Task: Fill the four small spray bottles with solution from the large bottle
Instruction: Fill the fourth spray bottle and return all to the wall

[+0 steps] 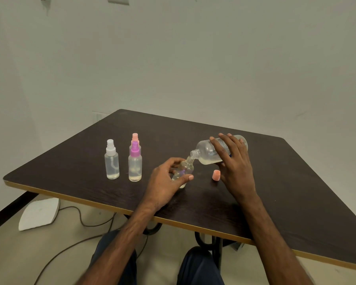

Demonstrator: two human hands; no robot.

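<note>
**Pouring step, probably the last fill.** The right hand (pixel 234 161) gripped the large bottle (pixel 210 152), fingers wrapped over its body. It was tipped nearly level, so that its open mouth met the neck of the uncapped small spray bottle (pixel 184 171). The left hand (pixel 164 182) held that bottle, tilted, between thumb and curled fingers near the middle of the table (pixel 296 192). A pink cap (pixel 216 175) stood just to its right. At left stood the white-capped bottle (pixel 112 161), the purple-capped bottle (pixel 135 163) and, behind it, the pink-capped bottle (pixel 134 137). The two nearer ones visibly held liquid. The next move called for righting the large bottle before overflow, then recapping.
</note>
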